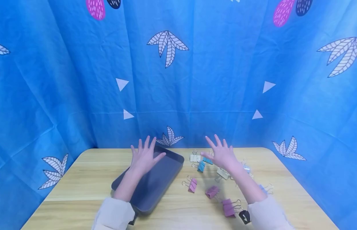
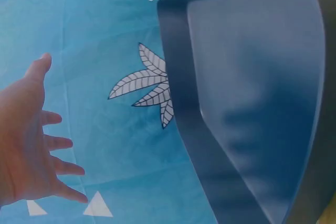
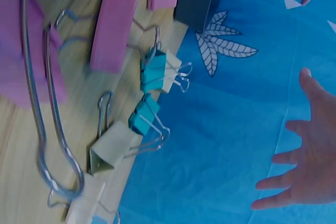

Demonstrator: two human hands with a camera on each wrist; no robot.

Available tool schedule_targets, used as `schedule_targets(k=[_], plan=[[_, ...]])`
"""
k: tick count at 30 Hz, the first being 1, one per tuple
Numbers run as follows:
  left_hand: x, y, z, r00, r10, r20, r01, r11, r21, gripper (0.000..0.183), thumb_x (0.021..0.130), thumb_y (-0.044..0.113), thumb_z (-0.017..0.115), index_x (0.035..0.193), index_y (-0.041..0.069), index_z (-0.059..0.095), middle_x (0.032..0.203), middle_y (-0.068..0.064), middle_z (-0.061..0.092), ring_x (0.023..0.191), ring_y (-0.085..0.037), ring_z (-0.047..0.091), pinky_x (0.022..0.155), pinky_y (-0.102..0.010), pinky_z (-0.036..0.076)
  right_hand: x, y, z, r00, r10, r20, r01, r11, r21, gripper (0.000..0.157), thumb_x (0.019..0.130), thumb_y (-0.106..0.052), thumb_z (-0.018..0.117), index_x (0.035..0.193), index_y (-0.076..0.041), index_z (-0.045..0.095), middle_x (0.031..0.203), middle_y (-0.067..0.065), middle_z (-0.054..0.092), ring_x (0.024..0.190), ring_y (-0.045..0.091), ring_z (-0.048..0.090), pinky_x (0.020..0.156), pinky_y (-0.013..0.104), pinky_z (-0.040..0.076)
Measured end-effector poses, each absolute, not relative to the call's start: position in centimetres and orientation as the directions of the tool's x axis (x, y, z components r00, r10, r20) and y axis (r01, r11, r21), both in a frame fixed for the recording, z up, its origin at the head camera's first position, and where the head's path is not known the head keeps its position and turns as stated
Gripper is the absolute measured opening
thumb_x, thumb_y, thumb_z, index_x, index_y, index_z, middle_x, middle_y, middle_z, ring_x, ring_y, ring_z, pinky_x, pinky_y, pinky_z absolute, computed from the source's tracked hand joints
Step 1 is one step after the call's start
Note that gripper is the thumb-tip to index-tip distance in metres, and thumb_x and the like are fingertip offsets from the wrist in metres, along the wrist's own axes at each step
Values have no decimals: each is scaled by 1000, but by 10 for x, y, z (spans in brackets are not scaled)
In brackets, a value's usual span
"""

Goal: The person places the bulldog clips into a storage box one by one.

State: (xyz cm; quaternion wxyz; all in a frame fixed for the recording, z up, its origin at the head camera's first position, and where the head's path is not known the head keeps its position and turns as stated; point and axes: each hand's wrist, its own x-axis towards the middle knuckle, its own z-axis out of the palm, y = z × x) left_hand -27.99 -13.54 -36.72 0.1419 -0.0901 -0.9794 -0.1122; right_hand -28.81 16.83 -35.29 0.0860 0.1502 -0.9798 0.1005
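My left hand (image 1: pixel 143 159) is held with fingers spread above a dark grey tray (image 1: pixel 164 185), touching nothing. The tray's inside looks bare in the left wrist view. My right hand (image 1: pixel 222 156), fingers also spread, hovers over several scattered binder clips and holds nothing. Near it are a white clip (image 1: pixel 195 158), a teal clip (image 1: pixel 201 166) and a cream clip (image 1: pixel 223 173). Closer to me lie a pink clip (image 1: pixel 192 185), a purple clip (image 1: pixel 212 192), another purple clip (image 1: pixel 228 208) and a black clip (image 1: pixel 244 217). My right forearm partly hides some clips.
The wooden table (image 1: pixel 80 179) has rounded far corners. A blue patterned curtain (image 1: pixel 213 80) hangs behind it and along both sides. Light blue clips (image 1: pixel 246 168) lie to the right of my forearm. A small black object (image 1: pixel 133 219) shows beside my left sleeve.
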Motion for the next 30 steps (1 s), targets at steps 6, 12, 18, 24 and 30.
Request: schedule_targets(k=[6,12,18,24,30], plan=[[-271,-138,-368,-944,103,313,189,948,257,88,84,70,35,145,7,25,147,-22,19,130,-49,12,96,-69,2,-282,162,-359,-930,-278,239,-326,926,-190,77,86,-59,48,146,-16,26,146,24,19,122,56,22,91,70,22],[-261,-140,-371,-951,67,301,171,927,333,87,85,69,34,145,7,24,146,-22,20,130,-49,10,97,-68,0,-278,155,-364,-931,-276,238,-327,922,-209,75,87,-57,48,146,-18,24,147,22,17,124,55,20,92,70,18],[-249,-144,-375,-965,4,262,122,893,433,84,86,67,34,146,8,22,147,-23,16,131,-47,7,97,-68,0,-269,144,-366,-932,-277,234,-330,915,-231,75,87,-56,49,146,-18,24,147,21,18,125,53,21,93,69,18],[-238,-151,-378,-974,-59,220,64,856,512,83,88,65,30,146,7,18,148,-23,12,131,-47,5,97,-67,-1,-267,137,-373,-929,-266,256,-334,901,-277,75,87,-56,50,146,-17,24,146,21,19,124,52,23,96,66,17],[-228,-162,-381,-976,-124,179,4,813,582,76,93,59,28,145,4,20,146,-25,13,131,-47,6,98,-67,0,-264,130,-381,-936,-237,258,-322,874,-363,77,86,-61,46,146,-19,23,147,18,19,125,50,24,97,64,19]])
